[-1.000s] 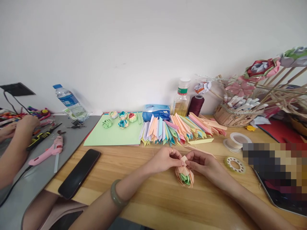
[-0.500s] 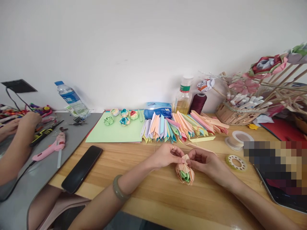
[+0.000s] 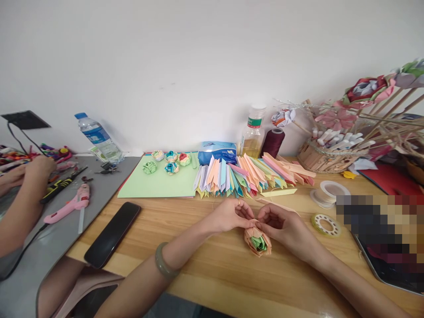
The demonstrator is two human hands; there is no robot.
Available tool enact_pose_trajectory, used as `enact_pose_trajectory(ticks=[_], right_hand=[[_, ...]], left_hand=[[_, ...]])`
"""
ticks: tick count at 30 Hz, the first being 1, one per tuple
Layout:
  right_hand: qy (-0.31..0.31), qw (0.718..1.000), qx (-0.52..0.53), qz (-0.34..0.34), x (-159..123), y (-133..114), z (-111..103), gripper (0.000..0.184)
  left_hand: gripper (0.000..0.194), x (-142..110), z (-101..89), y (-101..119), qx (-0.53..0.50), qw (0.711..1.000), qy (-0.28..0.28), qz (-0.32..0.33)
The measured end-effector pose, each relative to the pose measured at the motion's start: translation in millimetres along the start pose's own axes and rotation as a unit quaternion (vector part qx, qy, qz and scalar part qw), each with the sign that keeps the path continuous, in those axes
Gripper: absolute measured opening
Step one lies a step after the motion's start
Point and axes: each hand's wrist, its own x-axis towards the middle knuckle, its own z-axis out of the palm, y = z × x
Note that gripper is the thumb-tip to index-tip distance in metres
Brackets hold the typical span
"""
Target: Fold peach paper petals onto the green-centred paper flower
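"What do the person's hands hold?"

"The left hand and right hand pinch the far edge of a peach-and-green paper flower over the wooden surface."

"And beyond?"

"5 small rosettes lie on a green sheet, left of the folded paper strips. A black phone lies nearer."

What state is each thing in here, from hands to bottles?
left hand: pinching the flower
right hand: pinching the flower
peach-and-green paper flower: folded, held
smartphone: face up, screen dark
pink glue gun: lying down, cord attached
water bottle: capped
green-labelled bottle: capped, upright, part-filled
maroon thread cone: upright
wicker basket: filled
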Motion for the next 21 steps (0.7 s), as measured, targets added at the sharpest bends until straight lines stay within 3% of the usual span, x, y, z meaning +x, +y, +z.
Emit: enact_pose_trajectory(ticks=[8, 12, 14, 16, 18, 21], right_hand=[[-0.07, 0.997, 0.022, 0.018, 1.5, -2.5, -2.4, 0.022], [-0.018, 0.996, -0.085, -0.018, -1.8, -6.7, -1.9, 0.02], [0.021, 0.988, -0.143, -0.058, -4.6, -10.4, -3.8, 0.019], [0.065, 0.976, -0.181, -0.098, -7.8, -13.9, -7.1, 0.016], [0.111, 0.966, -0.192, -0.133, -11.0, -15.8, -10.1, 0.013], [0.131, 0.956, -0.186, -0.184, -14.8, -15.8, -12.2, 0.012]], left_hand=[[0.018, -0.8, 4.9, -4.6, 0.058, 0.998, 0.009, 0.031], [0.012, -4.5, 8.0, -3.5, 0.098, 0.991, 0.048, 0.071], [0.021, -6.6, 7.5, 0.8, 0.075, 0.993, 0.056, 0.076], [0.035, -8.1, 6.2, 5.8, 0.001, 0.996, 0.04, 0.081], [0.05, -9.3, 5.6, 9.2, -0.067, 0.996, -0.011, 0.059], [0.064, -10.7, 7.6, 9.4, -0.073, 0.992, -0.103, 0.018]])
